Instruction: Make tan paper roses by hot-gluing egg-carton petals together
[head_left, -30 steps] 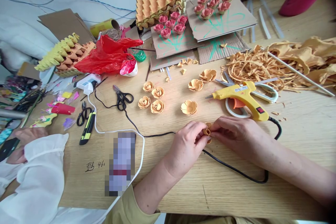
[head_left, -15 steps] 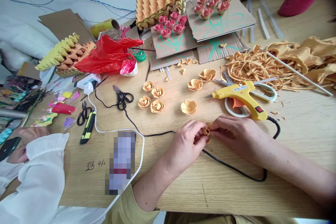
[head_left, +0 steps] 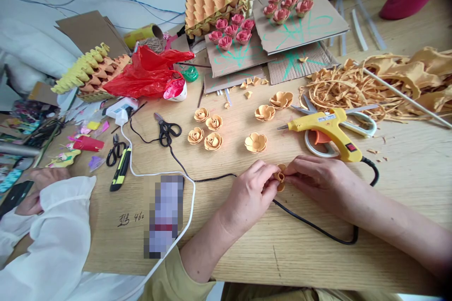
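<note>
Grip of both bare hands: the left hand [head_left: 252, 188] and right hand [head_left: 319, 183] are closed, fingertips pinching a small orange-tan flower with a rolled centre [head_left: 281, 177], apparently of moulded pulp. It lies directly between them, to the right of the left fingertips and to the left of the right ones; both touch it, so neither is nearer. Its visible length runs from near to far across the pinch, a petal showing at each end and the hollow of the roll facing upward. Below is the pale wooden desk [head_left: 247, 254]. Just beyond the right hand, a yellow plastic glue gun [head_left: 319, 124] lies on its side, nozzle leftward. Farther left are three open, cup-shaped orange-tan flowers [head_left: 256, 142] and four rosette-shaped orange-tan flowers [head_left: 213, 141]. At the back, pink painted flowers [head_left: 231, 31] stand on brown cardboard sheets [head_left: 282, 43].
</note>
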A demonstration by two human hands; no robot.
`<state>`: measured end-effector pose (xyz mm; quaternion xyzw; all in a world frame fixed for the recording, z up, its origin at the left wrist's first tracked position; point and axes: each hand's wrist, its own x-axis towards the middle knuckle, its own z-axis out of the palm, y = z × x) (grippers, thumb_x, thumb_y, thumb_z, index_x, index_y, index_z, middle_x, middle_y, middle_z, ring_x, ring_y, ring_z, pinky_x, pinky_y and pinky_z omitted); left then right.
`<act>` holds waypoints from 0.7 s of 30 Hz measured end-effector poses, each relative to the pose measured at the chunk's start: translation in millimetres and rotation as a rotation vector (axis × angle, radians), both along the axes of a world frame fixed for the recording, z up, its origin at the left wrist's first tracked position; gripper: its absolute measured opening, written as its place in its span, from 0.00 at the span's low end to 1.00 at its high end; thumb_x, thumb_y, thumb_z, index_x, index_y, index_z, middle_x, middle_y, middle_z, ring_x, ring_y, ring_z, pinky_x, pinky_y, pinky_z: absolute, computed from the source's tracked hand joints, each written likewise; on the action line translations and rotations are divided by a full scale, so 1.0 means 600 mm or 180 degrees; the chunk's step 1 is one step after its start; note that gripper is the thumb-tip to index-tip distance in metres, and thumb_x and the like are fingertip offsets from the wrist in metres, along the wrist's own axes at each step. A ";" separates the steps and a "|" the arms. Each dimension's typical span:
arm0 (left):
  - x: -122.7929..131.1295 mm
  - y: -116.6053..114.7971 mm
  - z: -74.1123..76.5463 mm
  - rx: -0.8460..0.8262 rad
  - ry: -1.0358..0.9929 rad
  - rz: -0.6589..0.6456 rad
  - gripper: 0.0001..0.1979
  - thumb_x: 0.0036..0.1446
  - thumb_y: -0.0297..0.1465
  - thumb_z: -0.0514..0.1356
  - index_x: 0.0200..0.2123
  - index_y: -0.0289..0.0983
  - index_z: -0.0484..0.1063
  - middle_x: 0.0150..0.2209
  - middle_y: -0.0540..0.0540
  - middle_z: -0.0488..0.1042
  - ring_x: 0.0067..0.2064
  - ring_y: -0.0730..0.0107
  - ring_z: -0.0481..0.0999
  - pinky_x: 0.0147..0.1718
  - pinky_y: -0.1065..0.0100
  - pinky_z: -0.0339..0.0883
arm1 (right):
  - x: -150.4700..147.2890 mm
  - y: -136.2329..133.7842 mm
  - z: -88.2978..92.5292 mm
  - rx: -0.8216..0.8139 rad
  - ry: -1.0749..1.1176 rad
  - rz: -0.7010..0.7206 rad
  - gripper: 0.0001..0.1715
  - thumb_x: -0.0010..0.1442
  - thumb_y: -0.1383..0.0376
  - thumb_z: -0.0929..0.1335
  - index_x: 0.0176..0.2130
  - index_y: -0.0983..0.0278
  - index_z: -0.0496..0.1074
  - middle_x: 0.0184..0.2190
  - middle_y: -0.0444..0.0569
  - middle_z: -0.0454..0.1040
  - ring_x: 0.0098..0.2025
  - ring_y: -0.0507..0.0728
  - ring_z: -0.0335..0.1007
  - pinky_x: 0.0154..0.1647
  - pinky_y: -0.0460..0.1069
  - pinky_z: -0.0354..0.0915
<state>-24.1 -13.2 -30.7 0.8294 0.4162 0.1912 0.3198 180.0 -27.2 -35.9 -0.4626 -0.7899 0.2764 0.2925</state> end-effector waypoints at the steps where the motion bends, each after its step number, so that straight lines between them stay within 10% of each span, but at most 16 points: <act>1: 0.000 0.000 0.001 0.0063 0.0064 0.0002 0.09 0.61 0.22 0.58 0.44 0.38 0.73 0.38 0.47 0.74 0.39 0.69 0.76 0.37 0.70 0.70 | 0.000 0.000 0.000 0.0021 -0.0012 0.0027 0.08 0.65 0.70 0.67 0.33 0.63 0.74 0.27 0.45 0.73 0.27 0.53 0.69 0.28 0.48 0.63; 21: 0.012 -0.015 -0.012 0.0135 -0.0134 0.0504 0.06 0.58 0.22 0.61 0.36 0.38 0.69 0.33 0.50 0.73 0.35 0.69 0.74 0.37 0.68 0.69 | 0.001 0.001 0.002 0.0021 -0.0048 0.0091 0.09 0.67 0.70 0.65 0.35 0.61 0.73 0.30 0.47 0.75 0.31 0.53 0.72 0.32 0.47 0.65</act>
